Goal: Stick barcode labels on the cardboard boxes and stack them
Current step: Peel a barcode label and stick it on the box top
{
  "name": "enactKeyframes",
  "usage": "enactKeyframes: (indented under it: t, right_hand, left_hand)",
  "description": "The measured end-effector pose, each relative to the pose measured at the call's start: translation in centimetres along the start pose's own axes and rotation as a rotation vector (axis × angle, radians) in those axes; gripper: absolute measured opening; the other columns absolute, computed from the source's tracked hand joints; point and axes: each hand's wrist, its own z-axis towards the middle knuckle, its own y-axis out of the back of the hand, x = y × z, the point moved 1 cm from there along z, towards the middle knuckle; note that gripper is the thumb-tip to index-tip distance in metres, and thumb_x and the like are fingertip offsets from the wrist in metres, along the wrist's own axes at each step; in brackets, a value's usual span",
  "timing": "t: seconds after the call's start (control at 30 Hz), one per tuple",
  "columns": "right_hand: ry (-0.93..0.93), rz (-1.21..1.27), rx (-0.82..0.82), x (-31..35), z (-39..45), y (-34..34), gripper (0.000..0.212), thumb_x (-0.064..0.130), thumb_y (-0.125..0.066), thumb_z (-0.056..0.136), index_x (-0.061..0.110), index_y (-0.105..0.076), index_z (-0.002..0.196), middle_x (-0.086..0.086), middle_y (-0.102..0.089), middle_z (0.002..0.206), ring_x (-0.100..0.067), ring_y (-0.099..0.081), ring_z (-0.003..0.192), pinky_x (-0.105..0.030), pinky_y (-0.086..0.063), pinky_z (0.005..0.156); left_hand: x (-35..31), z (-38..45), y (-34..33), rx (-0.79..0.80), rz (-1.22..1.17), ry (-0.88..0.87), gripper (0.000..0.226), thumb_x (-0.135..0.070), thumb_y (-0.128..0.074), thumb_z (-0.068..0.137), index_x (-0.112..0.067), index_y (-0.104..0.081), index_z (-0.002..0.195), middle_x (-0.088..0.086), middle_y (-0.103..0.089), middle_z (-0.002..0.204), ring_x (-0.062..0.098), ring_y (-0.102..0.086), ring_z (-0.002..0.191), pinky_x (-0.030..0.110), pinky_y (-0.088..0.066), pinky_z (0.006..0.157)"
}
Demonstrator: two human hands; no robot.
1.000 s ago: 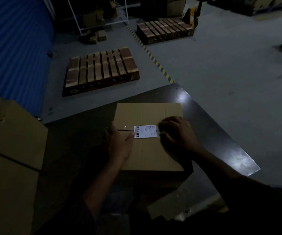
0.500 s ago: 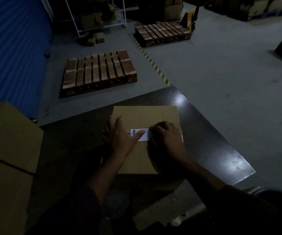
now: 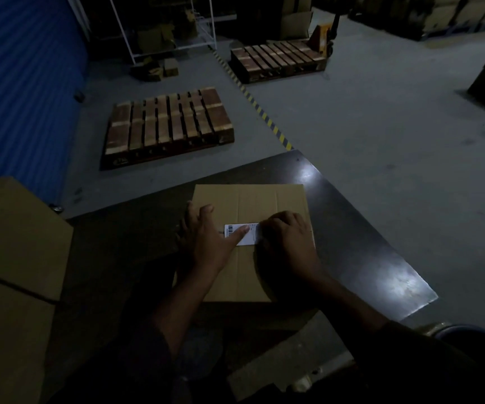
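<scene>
The cardboard box (image 3: 250,243) lay flat on the dark table (image 3: 352,243) at centre frame, a barcode label (image 3: 242,234) on top. The left hand (image 3: 209,237) lay spread, thumb pressing the label; the right hand (image 3: 289,243), fingers curled, pressed its right edge.

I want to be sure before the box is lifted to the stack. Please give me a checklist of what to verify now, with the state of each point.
1. Label lies on top of the box: ok.
2. Label pressed flat everywhere: cannot tell, the hands cover part of it.
3. Barcode end visible, not creased: ok.
4. Left hand steadies the box, thumb on the label: ok.
5. Right hand free to lift: not ok, it presses the label's right end.
6. Box fully on the table: ok.
</scene>
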Motion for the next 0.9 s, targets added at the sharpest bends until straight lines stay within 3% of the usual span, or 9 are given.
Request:
enactKeyframes:
  t: [0.1, 0.23, 0.4, 0.57, 0.67, 0.73, 0.8, 0.9]
  right_hand:
    - [-0.004, 0.040, -0.032, 0.0, -0.1, 0.1, 0.047, 0.055, -0.047, 0.086, 0.025, -0.067, 0.116, 0.003, -0.061, 0.122, -0.018, -0.049, 0.115, -0.028, -0.033, 0.092]
    - [0.007, 0.042, -0.030, 0.0, 0.0, 0.1, 0.031, 0.040, -0.066, 0.090, 0.023, -0.069, 0.116, 0.001, -0.062, 0.122, -0.018, -0.049, 0.115, -0.027, -0.030, 0.090]
    - [-0.095, 0.131, -0.100, 0.2, -0.9, 0.6, 0.020, 0.037, -0.068, 0.093, 0.024, -0.073, 0.107, 0.005, -0.060, 0.113, -0.009, -0.043, 0.108, -0.020, -0.030, 0.083]
    - [-0.092, -0.081, -0.102, 1.9, -5.2, 0.8, 0.047, 0.037, -0.067, 0.087, 0.024, -0.061, 0.132, 0.000, -0.055, 0.137, -0.023, -0.044, 0.130, -0.041, -0.036, 0.107]
    - [-0.094, -0.190, -0.112, 2.5, -6.4, 0.3, 0.058, 0.037, -0.073, 0.085, 0.022, -0.057, 0.139, -0.002, -0.052, 0.146, -0.023, -0.039, 0.137, -0.046, -0.034, 0.115]
    - [-0.066, -0.211, -0.089, 2.2, -6.2, 0.1, 0.064, 0.037, -0.077, 0.081, 0.022, -0.057, 0.139, -0.002, -0.051, 0.146, -0.024, -0.040, 0.138, -0.048, -0.036, 0.115]
    - [-0.036, -0.203, -0.052, 1.6, -5.6, 0.2, 0.066, 0.038, -0.079, 0.080, 0.023, -0.056, 0.140, -0.001, -0.050, 0.147, -0.023, -0.042, 0.138, -0.048, -0.036, 0.116]
    - [0.016, -0.199, -0.016, 0.8, -4.6, 0.7, 0.065, 0.042, -0.079, 0.078, 0.027, -0.058, 0.138, 0.003, -0.052, 0.145, -0.020, -0.044, 0.136, -0.045, -0.034, 0.116]
  left_hand:
    - [0.1, 0.1, -0.2, -0.014, 0.004, -0.002, 0.102, -0.081, -0.073, 0.074, -0.026, -0.042, 0.154, 0.005, -0.008, 0.176, 0.033, -0.012, 0.160, 0.066, -0.022, 0.124]
    - [0.3, 0.2, -0.6, -0.020, 0.015, -0.005, 0.100, -0.081, -0.073, 0.073, -0.027, -0.043, 0.152, 0.005, -0.010, 0.175, 0.034, -0.014, 0.159, 0.066, -0.023, 0.123]
    - [0.1, 0.2, -0.4, -0.021, 0.007, 0.009, 0.101, -0.080, -0.074, 0.074, -0.027, -0.041, 0.153, 0.006, -0.010, 0.175, 0.034, -0.014, 0.159, 0.065, -0.023, 0.124]
    - [0.3, 0.9, 0.4, 0.002, 0.029, 0.041, 0.101, -0.078, -0.074, 0.077, -0.027, -0.037, 0.156, 0.002, -0.013, 0.173, 0.034, -0.017, 0.157, 0.062, -0.023, 0.124]
    - [0.6, 2.6, 1.5, 0.049, 0.051, 0.016, 0.125, -0.077, -0.080, 0.071, -0.025, -0.017, 0.166, -0.003, 0.002, 0.176, 0.030, -0.002, 0.161, 0.063, -0.015, 0.127]
    - [0.2, 4.3, 2.2, 0.076, 0.153, -0.129, 0.137, -0.078, -0.082, 0.066, -0.025, -0.008, 0.168, -0.006, 0.007, 0.176, 0.021, 0.008, 0.162, 0.060, -0.009, 0.129]
    - [-0.4, 6.0, 2.7, 0.189, 0.230, -0.231, 0.139, -0.079, -0.081, 0.066, -0.027, -0.003, 0.169, -0.005, 0.007, 0.177, 0.018, 0.012, 0.162, 0.060, -0.005, 0.130]
    - [-0.6, 7.8, 3.5, 0.397, 0.286, -0.218, 0.143, -0.087, -0.074, 0.066, -0.024, 0.001, 0.169, -0.003, 0.008, 0.178, 0.018, 0.014, 0.162, 0.060, 0.004, 0.130]
